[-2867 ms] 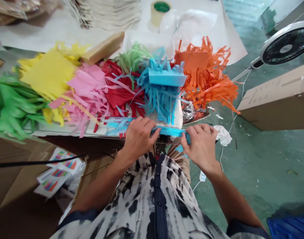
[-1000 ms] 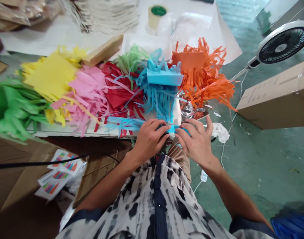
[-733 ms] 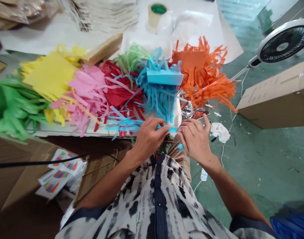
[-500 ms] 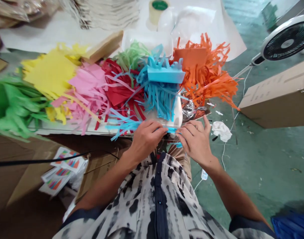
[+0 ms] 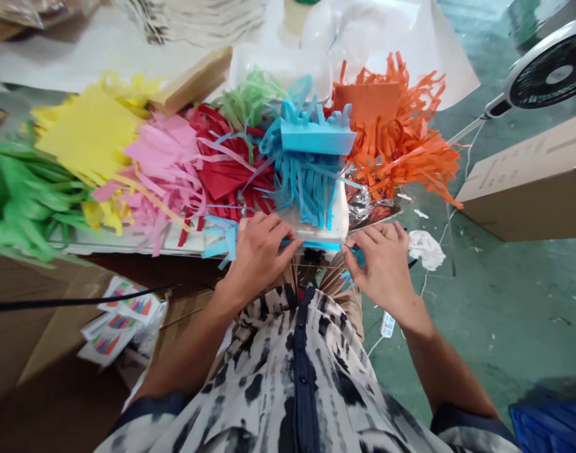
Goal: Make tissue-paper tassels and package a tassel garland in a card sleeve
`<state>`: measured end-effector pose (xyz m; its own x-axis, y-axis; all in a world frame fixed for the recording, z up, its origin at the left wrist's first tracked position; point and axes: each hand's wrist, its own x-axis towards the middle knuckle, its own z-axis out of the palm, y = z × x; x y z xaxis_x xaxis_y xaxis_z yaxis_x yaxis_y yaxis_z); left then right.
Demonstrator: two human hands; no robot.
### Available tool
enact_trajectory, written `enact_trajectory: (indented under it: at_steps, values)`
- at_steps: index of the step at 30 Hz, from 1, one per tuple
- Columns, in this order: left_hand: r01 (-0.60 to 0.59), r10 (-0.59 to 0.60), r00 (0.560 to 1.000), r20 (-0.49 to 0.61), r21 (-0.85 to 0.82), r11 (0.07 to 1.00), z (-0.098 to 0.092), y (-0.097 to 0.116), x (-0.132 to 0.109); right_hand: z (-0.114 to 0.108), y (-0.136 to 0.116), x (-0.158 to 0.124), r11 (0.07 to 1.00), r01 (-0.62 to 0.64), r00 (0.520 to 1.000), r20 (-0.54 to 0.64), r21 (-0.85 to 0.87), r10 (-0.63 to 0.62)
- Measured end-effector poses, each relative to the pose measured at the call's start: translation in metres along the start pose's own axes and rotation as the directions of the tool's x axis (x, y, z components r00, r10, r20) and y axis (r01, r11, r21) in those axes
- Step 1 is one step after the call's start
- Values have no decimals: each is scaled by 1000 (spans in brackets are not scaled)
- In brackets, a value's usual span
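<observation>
Between my two hands a narrow strip of blue tissue paper (image 5: 321, 245) stretches along the table's front edge. My left hand (image 5: 264, 248) pinches it on one side, thumb pointing right, with fringed blue ends sticking out beyond the fingers. My right hand (image 5: 379, 255) is closed on the other side, and a few blue fringes hang below it. Just past the strip lies a pile of blue fringed tissue paper (image 5: 311, 182) on a white tray (image 5: 338, 217). Red fringed tissue (image 5: 221, 176) lies left of that pile, orange fringed tissue (image 5: 377, 138) to its right.
Pink (image 5: 167, 151), yellow (image 5: 87, 135) and green (image 5: 23, 195) tissue bundles spread along the table's left. A cardboard box (image 5: 528, 182) and a fan (image 5: 556, 72) stand at right. Below the table at left, an open carton holds printed cards (image 5: 127, 302). A white cord runs across the floor.
My hands have moved apart, baring a longer stretch of the blue strip between them. The fringes at my left hand have bunched closer to it. The view has shifted slightly.
</observation>
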<state>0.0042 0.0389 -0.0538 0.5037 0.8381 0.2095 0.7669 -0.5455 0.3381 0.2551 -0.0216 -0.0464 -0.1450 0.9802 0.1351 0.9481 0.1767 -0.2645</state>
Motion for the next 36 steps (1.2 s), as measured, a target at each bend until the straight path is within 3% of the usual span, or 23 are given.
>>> enact_trajectory:
  at_steps: [3, 6, 11, 13, 18, 21, 25, 27, 30, 36]
  values:
    - [20, -20, 1000, 2, 3, 1000, -2, 1, 1, -1, -3, 3, 999, -18, 1000, 3, -49, 18]
    - [3, -2, 998, -64, 9, 1000, -3, 8, 1, -2, -9, 3, 991, -44, 996, -76, -129, 35]
    - [-322, 321, 943, -84, 1, 947, 5, 19, 1, 4, -18, -7, 975, 174, 963, -183, -136, -198]
    - [-357, 355, 931, -86, 0, 934, 6, 15, -3, 7, -15, -14, 970, 207, 948, -218, -131, -231]
    - [-193, 210, 953, -218, 95, 977, -9, -8, -20, 7, 0, -25, 979, 164, 953, -238, -119, -188]
    - [-136, 156, 948, -279, 89, 987, -15, -3, -20, 4, 2, -21, 985, 139, 963, -219, -99, -158]
    - [-273, 254, 952, -171, -101, 957, -1, 19, -4, -1, 1, -9, 984, 138, 977, -151, -109, -154]
    - [-280, 265, 957, -115, -147, 948, 9, 24, 5, -2, 3, -6, 981, 161, 977, -126, -108, -174]
    - [-257, 250, 966, -68, -137, 957, 18, 23, 11, -3, 6, -4, 976, 193, 975, -97, -97, -202]
    - [-241, 240, 970, -45, -44, 969, 16, 21, 10, 0, 3, 1, 972, 210, 972, -81, -105, -219]
